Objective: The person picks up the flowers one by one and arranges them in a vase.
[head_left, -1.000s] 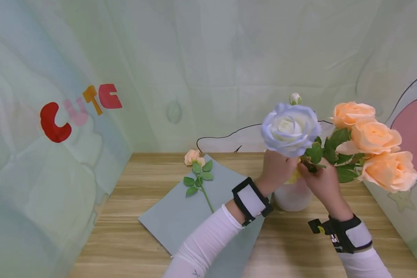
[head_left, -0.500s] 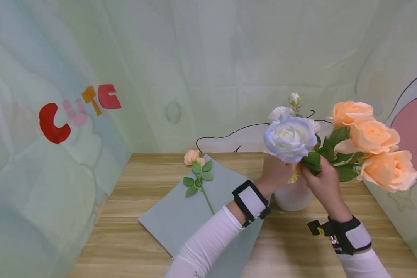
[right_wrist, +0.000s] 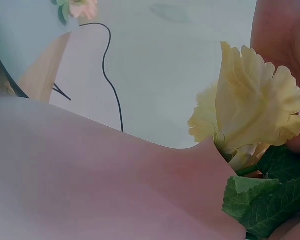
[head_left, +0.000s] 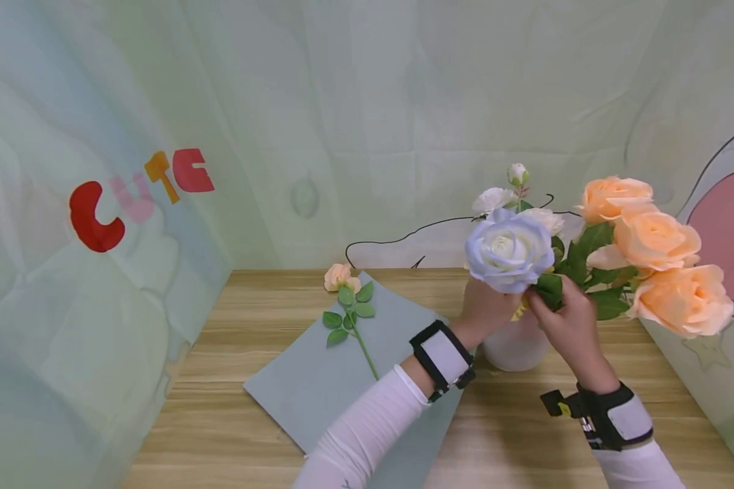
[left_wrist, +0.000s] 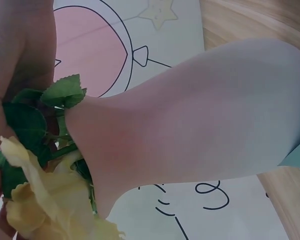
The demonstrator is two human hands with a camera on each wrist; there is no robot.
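Note:
A large blue-and-white rose (head_left: 509, 250) stands over the mouth of a pale pinkish vase (head_left: 516, 348). My left hand (head_left: 491, 309) grips the rose just under its bloom; the bloom hides its fingertips. From the other side my right hand (head_left: 570, 319) pinches its stem and green leaf (head_left: 549, 291) between thumb and fingers. A yellow flower (right_wrist: 255, 102) leans out at the vase's lip beside the hands in the right wrist view. In the left wrist view, leafy stems (left_wrist: 62, 145) enter the vase neck (left_wrist: 110, 145).
Several peach roses (head_left: 657, 238) spread out to the right, and small white flowers (head_left: 494, 199) rise behind. A short peach rose (head_left: 341, 277) lies left on a grey-blue board (head_left: 342, 401). A printed curtain (head_left: 367, 136) backs the wooden table (head_left: 220, 353).
The blue rose has come down a little, uncovering white flowers behind it. Both hands stay near the vase mouth; the peach roses have shifted slightly.

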